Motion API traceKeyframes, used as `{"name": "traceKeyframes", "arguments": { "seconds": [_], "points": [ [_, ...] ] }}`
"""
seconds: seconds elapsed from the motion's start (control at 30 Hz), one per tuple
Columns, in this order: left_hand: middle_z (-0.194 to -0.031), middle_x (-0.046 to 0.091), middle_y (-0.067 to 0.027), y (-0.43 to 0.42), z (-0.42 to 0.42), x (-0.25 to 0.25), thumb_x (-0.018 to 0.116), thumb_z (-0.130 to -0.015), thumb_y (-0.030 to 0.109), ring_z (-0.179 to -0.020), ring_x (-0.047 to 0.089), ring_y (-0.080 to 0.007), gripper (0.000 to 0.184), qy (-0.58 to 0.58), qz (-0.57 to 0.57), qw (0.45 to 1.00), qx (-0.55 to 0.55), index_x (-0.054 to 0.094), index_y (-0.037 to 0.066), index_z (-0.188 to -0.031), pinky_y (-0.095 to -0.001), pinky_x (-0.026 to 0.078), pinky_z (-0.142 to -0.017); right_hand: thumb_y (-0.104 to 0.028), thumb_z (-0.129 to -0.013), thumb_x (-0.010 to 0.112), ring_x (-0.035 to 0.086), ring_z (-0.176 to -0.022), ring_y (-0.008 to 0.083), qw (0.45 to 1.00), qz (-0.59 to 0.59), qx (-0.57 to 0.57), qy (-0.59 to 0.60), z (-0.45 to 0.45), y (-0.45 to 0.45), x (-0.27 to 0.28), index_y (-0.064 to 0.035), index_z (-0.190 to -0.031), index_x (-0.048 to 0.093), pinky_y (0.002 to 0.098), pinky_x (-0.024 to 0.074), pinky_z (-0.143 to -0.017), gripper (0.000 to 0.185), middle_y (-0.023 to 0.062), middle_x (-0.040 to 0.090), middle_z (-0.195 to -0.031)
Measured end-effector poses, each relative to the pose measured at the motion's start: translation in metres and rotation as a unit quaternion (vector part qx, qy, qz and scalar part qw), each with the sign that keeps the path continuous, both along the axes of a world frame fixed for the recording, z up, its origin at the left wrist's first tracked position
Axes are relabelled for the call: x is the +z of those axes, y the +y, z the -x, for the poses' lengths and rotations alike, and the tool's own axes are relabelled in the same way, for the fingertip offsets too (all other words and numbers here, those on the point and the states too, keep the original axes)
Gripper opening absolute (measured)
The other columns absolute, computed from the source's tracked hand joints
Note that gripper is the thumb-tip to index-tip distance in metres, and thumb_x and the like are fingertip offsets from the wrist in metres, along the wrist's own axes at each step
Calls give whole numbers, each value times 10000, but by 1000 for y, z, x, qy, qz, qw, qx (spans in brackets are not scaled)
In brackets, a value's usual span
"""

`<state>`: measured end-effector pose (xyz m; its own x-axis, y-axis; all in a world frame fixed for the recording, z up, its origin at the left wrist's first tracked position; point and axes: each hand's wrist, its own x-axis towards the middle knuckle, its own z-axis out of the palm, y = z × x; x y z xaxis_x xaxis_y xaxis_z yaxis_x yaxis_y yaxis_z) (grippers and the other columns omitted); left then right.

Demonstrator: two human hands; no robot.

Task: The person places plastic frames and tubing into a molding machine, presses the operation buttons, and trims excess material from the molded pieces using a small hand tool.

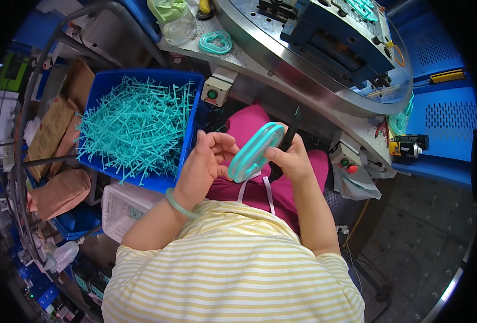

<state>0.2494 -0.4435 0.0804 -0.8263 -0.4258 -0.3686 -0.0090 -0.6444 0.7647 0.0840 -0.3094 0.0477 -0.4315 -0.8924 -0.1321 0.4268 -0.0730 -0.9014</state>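
Over the lap (283, 198), the right hand (298, 161) pinches a likely light, stiff plastic loop (244, 159), best rim-held, and a dark tool (291, 128), left hand (199, 167) half-open.

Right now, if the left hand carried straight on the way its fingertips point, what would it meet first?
Probably the teal looped piece held in the right hand. Depth is unclear, so the left hand's fingertips may already touch it.

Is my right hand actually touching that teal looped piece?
Touching. The head view shows the thumb of your right hand resting on the edge of the teal looped piece.
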Motion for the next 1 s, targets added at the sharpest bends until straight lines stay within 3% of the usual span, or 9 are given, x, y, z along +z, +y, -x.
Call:
{"name": "traceKeyframes", "arguments": {
  "seconds": [0.03, 0.1, 0.23, 0.33, 0.43, 0.5, 0.57, 0.73, 1.0],
  "points": [
    [-980, 615, -80, -1, -1, 0, 291, -897, 665, -811, 628, -153, 725, 0, 1, 1000, 0, 488, 14, -1151, -252, 527, -709, -126, -719, 784, 593, -812, 91, 1000, 1, 0, 0, 1, -1, -1, -11, -1097, 560, 233, 498, -693, 454, 24, 622, -912],
    [-940, 628, -99, -2, -4, -1, 288, -912, 641, -759, 642, -169, 718, -36, -268, 940, -207, 514, 7, -1159, -244, 532, -619, -99, -715, 774, 600, -843, 111, 996, 74, 46, -31, 4, -8, -2, 0, -1103, 561, 255, 504, -721, 453, 48, 618, -937],
    [-956, 627, -138, 19, -10, 1, 318, -963, 525, -723, 653, -218, 587, 35, -470, 857, -210, 507, 16, -1185, -238, 498, -484, -56, -712, 755, 602, -869, 124, 991, 75, 92, 59, 11, -18, 1, 3, -1127, 554, 280, 503, -762, 465, 67, 615, -973],
    [-895, 612, -107, 23, -9, 3, 381, -976, 432, -619, 586, -143, 450, 33, -440, 882, -167, 520, 50, -1170, -200, 461, -468, -35, -727, 726, 593, -905, 130, 981, 145, 115, 52, 11, -21, 4, 2, -1131, 557, 299, 490, -808, 440, 77, 616, -992],
    [-837, 593, -60, 25, -4, 12, 413, -974, 413, -564, 507, -77, 396, -9, -337, 929, -151, 547, 82, -1144, -175, 403, -451, -103, -813, 676, 592, -931, 136, 993, 48, 24, 109, 3, -13, 5, -1, -1202, 547, 272, 475, -824, 422, 81, 637, -986],
    [-769, 618, -32, 28, -2, 17, 450, -958, 439, -568, 534, -68, 410, -38, -224, 970, -85, 602, 58, -959, -177, 360, -423, -151, -868, 615, 597, -833, 128, 984, -103, -58, 135, 2, 4, -8, 5, -1212, 539, 267, 482, -740, 386, 60, 637, -900],
    [-740, 613, -35, 28, -1, 16, 453, -953, 453, -565, 533, -68, 422, -46, -214, 973, -77, 605, 62, -921, -186, 371, -440, -186, -902, 565, 570, -714, 114, 979, -192, 16, 68, 2, 30, -27, 7, -1218, 536, 273, 463, -633, 371, 23, 617, -791],
    [-705, 598, -39, 31, 3, 20, 448, -949, 478, -551, 527, -72, 442, -57, -180, 978, -88, 596, 65, -896, -184, 384, -463, -84, -859, 588, 573, -602, 216, 911, -49, -113, 395, -29, 26, -6, 11, -860, 635, 292, 429, -552, 106, 107, 578, -684],
    [-698, 596, -37, 30, 1, 20, 445, -950, 478, -550, 544, -75, 446, -47, -185, 978, -88, 597, 63, -895, -181, 398, -460, -30, -797, 616, 582, -604, 224, 905, -59, -108, 408, -32, 19, -1, -1, -834, 637, 301, 438, -556, 52, 112, 579, -686]
  ]
}}
